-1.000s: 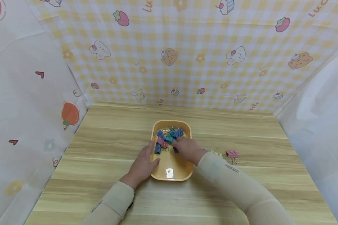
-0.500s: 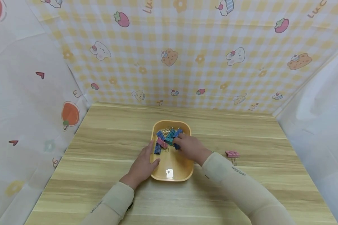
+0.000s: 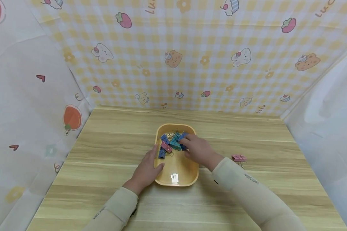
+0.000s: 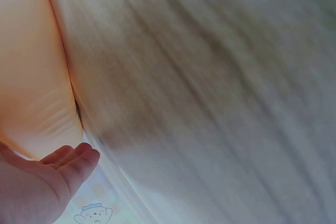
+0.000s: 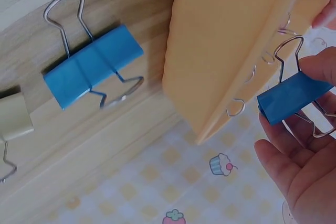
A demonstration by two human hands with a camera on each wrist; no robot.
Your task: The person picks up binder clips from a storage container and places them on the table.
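Head view put a checked backdrop cloth [image 3: 173, 77] behind a wood-grain tabletop [image 3: 118, 128], on which stood a yellow plastic tray [image 3: 182, 175]. A beige right sleeve [image 3: 251, 186] crossed above the wood on the tray's right, where a careless sweep could have scattered small things under it. The left hand [image 3: 146, 166] lay along the tray's left wall, fingers extended and thumb over the rim, gripping nothing; with bracing only there, the tray might have twisted if the opposite rim were bumped. The right hand [image 3: 200, 150], thumb and fingers curled, pinched a blue binder clip [image 5: 291, 98] by the tray's right side; whether that clip touched the heap could not be told. Its smooth, slanted body seemed apt to slip from so light a pinch. A second blue binder clip [image 5: 94, 66] and a pale yellow binder clip [image 5: 16, 116] lay outside the tray, with a pink binder clip [image 3: 238, 158] farther right. Inside, a teal binder clip [image 3: 175, 146] lay among others, whose wire handles could snag the held one and drag a neighbour along.
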